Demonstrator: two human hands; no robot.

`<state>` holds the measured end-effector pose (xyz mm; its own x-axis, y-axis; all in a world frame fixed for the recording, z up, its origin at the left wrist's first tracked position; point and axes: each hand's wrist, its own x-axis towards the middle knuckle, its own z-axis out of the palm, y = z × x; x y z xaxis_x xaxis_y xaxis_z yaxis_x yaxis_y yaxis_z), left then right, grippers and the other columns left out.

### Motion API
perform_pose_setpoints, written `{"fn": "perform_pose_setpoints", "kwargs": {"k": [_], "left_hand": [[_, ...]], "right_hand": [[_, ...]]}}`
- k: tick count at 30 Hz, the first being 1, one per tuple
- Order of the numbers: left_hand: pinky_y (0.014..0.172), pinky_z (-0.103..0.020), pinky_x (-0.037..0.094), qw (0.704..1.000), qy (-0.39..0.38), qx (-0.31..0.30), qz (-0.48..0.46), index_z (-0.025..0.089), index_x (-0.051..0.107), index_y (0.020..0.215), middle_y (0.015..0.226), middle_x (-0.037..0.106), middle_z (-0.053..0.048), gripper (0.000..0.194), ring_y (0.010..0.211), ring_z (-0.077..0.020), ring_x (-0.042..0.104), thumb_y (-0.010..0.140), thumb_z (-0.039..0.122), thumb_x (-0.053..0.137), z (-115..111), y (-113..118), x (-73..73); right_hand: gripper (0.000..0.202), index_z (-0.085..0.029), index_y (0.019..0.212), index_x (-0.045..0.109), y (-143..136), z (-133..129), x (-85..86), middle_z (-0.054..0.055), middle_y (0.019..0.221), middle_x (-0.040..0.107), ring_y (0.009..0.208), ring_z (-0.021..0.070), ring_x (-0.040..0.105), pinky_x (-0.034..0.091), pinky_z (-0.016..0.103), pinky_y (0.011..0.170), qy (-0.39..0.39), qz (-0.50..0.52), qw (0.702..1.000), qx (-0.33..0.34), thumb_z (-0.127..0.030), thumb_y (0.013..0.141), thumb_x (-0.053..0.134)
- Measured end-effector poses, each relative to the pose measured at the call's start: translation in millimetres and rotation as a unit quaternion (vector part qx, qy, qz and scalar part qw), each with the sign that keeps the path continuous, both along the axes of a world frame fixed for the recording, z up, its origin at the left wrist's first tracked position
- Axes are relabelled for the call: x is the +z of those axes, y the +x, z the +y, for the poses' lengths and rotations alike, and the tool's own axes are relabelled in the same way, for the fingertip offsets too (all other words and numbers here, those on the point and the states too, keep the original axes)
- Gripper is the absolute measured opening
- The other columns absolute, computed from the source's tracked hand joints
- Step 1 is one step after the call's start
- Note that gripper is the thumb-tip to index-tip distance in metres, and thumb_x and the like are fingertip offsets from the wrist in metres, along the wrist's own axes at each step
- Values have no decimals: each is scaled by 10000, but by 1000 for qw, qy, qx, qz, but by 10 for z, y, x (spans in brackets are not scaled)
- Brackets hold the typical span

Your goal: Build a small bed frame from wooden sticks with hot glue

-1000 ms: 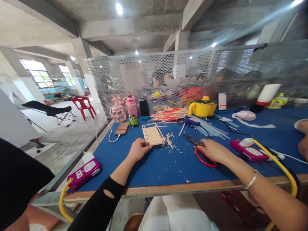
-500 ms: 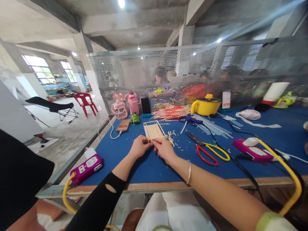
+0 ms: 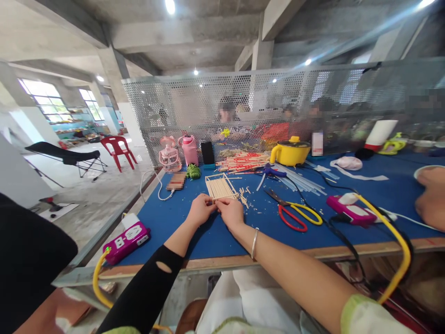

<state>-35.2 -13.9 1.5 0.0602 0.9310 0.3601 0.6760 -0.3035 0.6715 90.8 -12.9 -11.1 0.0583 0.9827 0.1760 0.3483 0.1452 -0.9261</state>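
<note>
A small flat panel of pale wooden sticks, laid side by side with a raised stick border, lies on the blue tabletop. At its near edge, my left hand pinches with thumb and fingertips. My right hand is closed on the same edge, its fingertips nearly touching the left ones. My fingers hide the part they grip. Short cut stick pieces are scattered just right of the panel. Farther right lie scissors with one red and one yellow handle, and a blue glue gun.
Behind the panel are green yarn, pink bottles, a bundle of red-marked sticks and a yellow pot. Purple power strips flank me, with cables on the right. Another person's hand is at the right edge.
My right hand has shifted slightly left, closer to my left hand at the panel's near edge. Another person's hand has come into view at the right. The camera view has turned slightly right.
</note>
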Motion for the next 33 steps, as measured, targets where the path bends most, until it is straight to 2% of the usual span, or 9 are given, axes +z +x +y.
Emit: {"fn": "perform_pose_setpoints", "kwargs": {"k": [7,14,19,21,24,26,28,30,33], "left_hand": [[678,-241,444,1000,-5,-1,-5,142,662,790,812,584,-14,152,707,-126,554,674,239,677,-12,-5,-8],[687,-250,486,1000,-13,0,-18,151,648,862,893,598,-33,275,704,-127,597,615,218,748,-2,7,-56],[718,-294,492,1000,-2,17,-17,146,644,833,851,596,-38,219,708,-147,594,641,214,721,-8,34,-45],[741,-313,492,999,4,39,-22,144,620,955,934,599,-65,299,772,-166,598,673,213,690,-137,2,-42],[844,-370,458,994,30,100,-25,163,502,1181,1181,512,-123,399,1019,-218,540,793,235,559,-492,-79,-59],[925,-429,396,990,62,125,20,170,524,1152,1189,501,-126,342,1109,-257,472,830,284,513,-747,-110,-69],[925,-437,384,988,58,124,74,163,580,1052,1088,533,-116,291,1056,-265,485,834,342,509,-930,-117,-62],[887,-421,399,988,27,98,118,167,610,976,996,552,-99,285,977,-258,511,828,391,514,-1014,-127,-32],[786,-358,425,985,-67,4,161,190,630,889,894,580,-68,227,861,-229,549,840,368,497,-1014,-170,41]], "right_hand": [[167,-185,740,717,27,-7,10,37,770,720,744,174,638,486,255,676,28,20,999,-5,-278,722,579],[124,-154,736,621,251,-147,55,30,638,658,492,123,577,419,196,373,-30,49,998,39,-201,749,506],[80,-171,754,512,557,-137,122,52,733,665,575,121,614,465,196,413,-41,45,997,55,-154,776,437],[60,-175,745,508,659,-167,136,28,679,628,574,125,593,469,214,449,-31,20,997,62,-146,755,456],[60,-183,766,557,755,-301,199,2,701,594,642,130,554,464,246,574,11,-23,995,92,-161,718,528],[88,-194,795,593,822,-382,292,2,760,597,690,133,532,439,258,654,54,-59,990,118,-186,714,560],[129,-199,856,605,935,-379,410,8,785,596,691,136,523,415,261,671,109,-127,978,126,-214,741,549],[187,-196,946,584,1107,-271,525,11,782,593,665,135,522,402,260,658,136,-213,961,111,-238,777,515],[223,-179,980,562,1402,5,638,6,733,590,619,135,518,382,256,620,82,-303,945,97,-264,781,507]]}}
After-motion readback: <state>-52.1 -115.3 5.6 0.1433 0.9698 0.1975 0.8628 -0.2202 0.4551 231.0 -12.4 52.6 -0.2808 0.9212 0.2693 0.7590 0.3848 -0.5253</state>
